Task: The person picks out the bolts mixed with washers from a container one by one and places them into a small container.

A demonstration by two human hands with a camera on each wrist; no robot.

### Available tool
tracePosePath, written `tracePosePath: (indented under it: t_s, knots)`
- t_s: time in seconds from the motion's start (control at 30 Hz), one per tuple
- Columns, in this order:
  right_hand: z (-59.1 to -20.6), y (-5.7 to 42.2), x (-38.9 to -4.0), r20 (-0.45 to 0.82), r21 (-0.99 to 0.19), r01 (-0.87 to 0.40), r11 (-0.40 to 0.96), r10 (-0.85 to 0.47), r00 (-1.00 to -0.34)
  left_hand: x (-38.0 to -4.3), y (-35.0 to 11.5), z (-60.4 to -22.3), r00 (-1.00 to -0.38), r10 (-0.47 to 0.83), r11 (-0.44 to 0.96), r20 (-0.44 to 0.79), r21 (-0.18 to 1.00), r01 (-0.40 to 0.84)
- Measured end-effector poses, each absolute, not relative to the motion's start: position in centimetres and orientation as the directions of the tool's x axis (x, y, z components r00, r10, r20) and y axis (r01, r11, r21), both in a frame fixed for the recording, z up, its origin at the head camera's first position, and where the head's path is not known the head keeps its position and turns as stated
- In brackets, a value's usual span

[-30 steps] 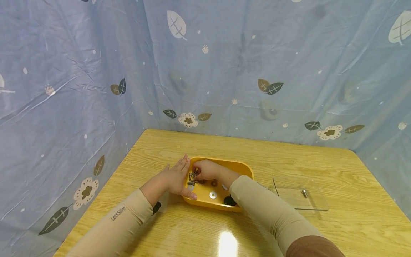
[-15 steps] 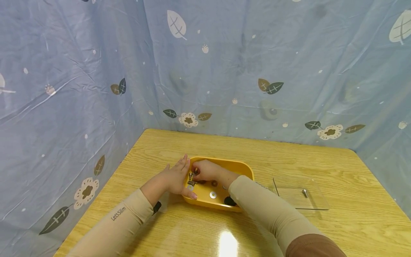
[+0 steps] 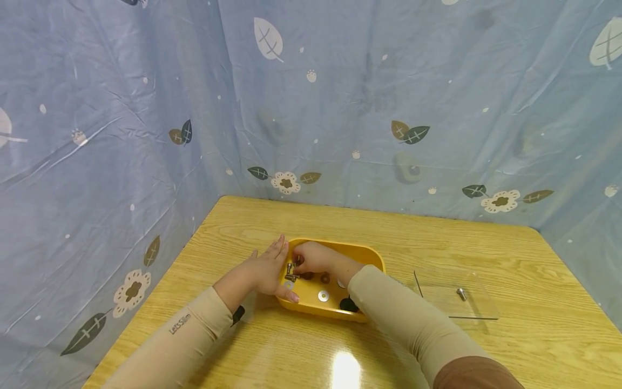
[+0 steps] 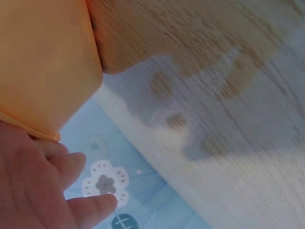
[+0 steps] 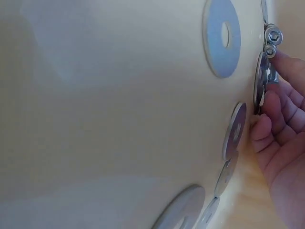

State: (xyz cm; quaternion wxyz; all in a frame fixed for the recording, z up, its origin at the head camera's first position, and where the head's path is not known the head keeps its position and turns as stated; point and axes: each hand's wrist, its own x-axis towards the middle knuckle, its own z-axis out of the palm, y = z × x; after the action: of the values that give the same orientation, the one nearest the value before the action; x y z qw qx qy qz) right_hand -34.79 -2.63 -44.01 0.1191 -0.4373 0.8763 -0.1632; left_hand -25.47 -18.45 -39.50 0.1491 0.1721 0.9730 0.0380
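Observation:
A yellow plastic bin (image 3: pixel 359 249) holds loose socket-head bolts (image 3: pixel 290 268) at its left end and several flat metal washers (image 3: pixel 323 295). My left hand (image 3: pixel 267 270) rests on the bin's left end, its thumb across the near left corner and its fingers fairly straight along the rim. Inside the bin, my right hand (image 3: pixel 316 258) reaches down among the bolts with curled fingers. The right wrist view shows its fingertips around a small metal bolt (image 5: pixel 273 75), beside a washer (image 5: pixel 260 78) and other bolt heads (image 5: pixel 273 36). The fingers hide part of that bolt.
A transparent plate (image 3: pixel 442 300) lies on the wooden table (image 3: pixel 534 281) to the bin's right, with a single bolt (image 3: pixel 461 294) at it. A black round piece (image 3: pixel 347 304) is in the bin near its front wall. A patterned blue curtain (image 3: pixel 340 108) stands behind.
The right hand's fingers shift slightly among the bolts, and a few bolts at the left end lie a little differently. The left hand and the bin stay in place.

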Motion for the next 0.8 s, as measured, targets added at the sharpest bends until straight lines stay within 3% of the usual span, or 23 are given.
tracePosePath:
  t_s: [0.3, 0.8]
  knots:
    - [-42.3, -2.2, -34.6, -0.136, -0.448, -0.703, 0.553, -0.819, -0.558, -25.6, -18.5, -39.6, -0.896, 0.347, 0.938, -0.277, 0.128, 0.323]
    - [-38.4, 0.9, -33.3, -0.067, -0.552, -0.691, 0.467, -0.851, -0.521, -25.6, -18.4, -39.4, -0.894, 0.354, 0.935, -0.273, 0.127, 0.332]
